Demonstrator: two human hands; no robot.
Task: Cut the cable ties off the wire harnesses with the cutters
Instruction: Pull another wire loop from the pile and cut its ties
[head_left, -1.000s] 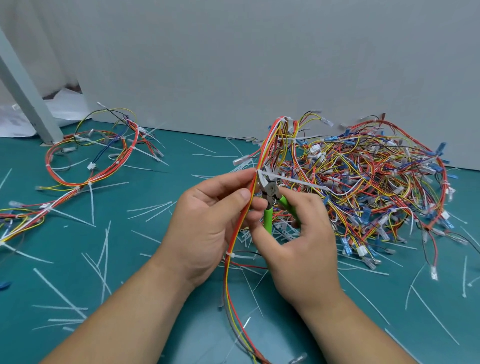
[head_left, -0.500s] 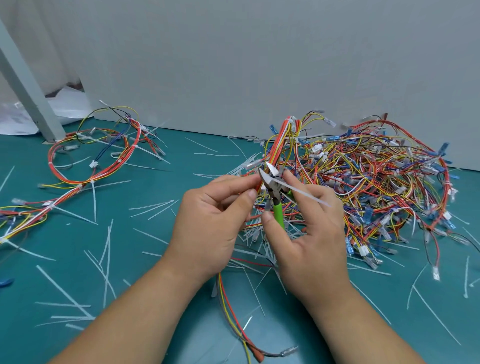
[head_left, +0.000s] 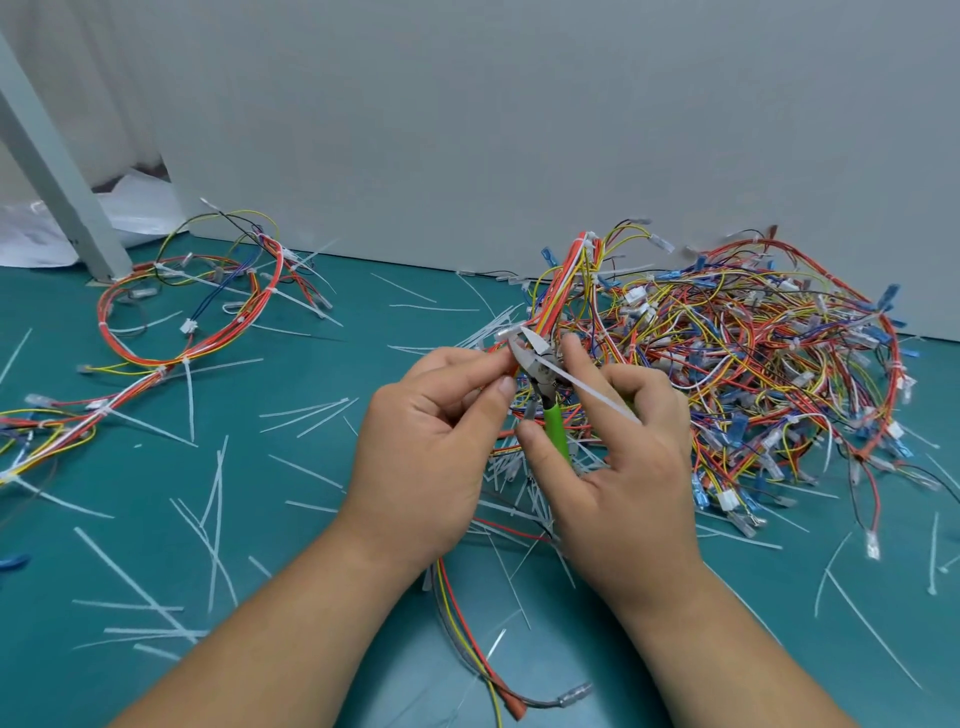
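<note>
Mid-frame, just above the desk (head_left: 260, 530), the left hand (head_left: 441, 431) pinches the wire harness (head_left: 558, 291) between thumb and forefinger, right beside the cable tie (head_left: 597, 391). The right hand (head_left: 623, 478) grips the green cutters (head_left: 555, 423), jaws apart at the tie. The harness looks light and floppy, so it's probably best held close to the tie. The tie itself looks like thin, stiff plastic, and the wires likely nick easily.

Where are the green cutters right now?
Head view, mid-frame: the cutters are in the right hand, blades beside the left hand pinching the wire harness.
</note>
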